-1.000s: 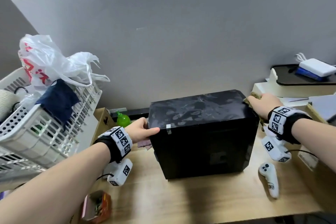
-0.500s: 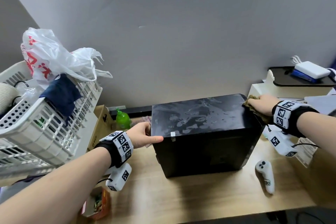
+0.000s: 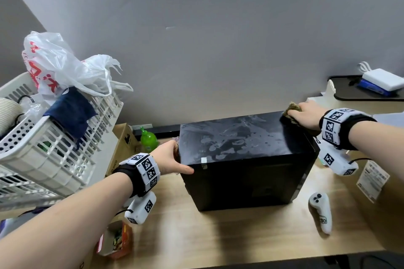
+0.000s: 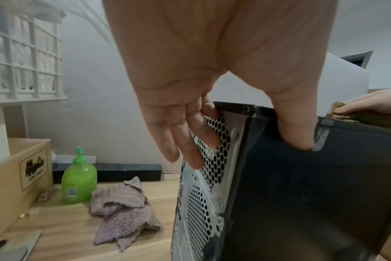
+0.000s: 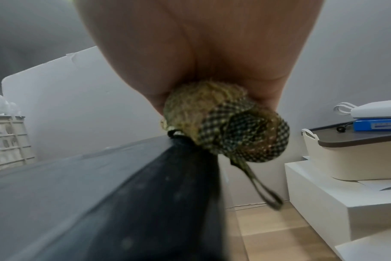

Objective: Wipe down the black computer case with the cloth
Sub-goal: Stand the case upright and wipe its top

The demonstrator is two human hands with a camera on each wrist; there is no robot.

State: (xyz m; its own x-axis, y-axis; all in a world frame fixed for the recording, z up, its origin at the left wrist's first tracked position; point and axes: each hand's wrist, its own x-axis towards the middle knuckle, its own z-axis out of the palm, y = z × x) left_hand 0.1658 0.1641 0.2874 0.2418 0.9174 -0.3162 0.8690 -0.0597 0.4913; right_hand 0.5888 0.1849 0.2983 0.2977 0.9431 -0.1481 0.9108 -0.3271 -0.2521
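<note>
The black computer case lay on the desk, long axis running left to right, perforated end pointing left; the right hand pressed the cloth, bunched in its curled fingers, on the case's far right top corner; the smeared top stretched leftward from it; the left hand, fingers straight and thumb spread, braced the case's near left corner.

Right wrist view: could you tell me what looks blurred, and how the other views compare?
Right wrist view: the cloth weave is sharp, its dangling loop and the computer case edge smeared. Left wrist view: crisp, the left hand looming large. Head view: sharp, pale sheen on the case top.
</note>
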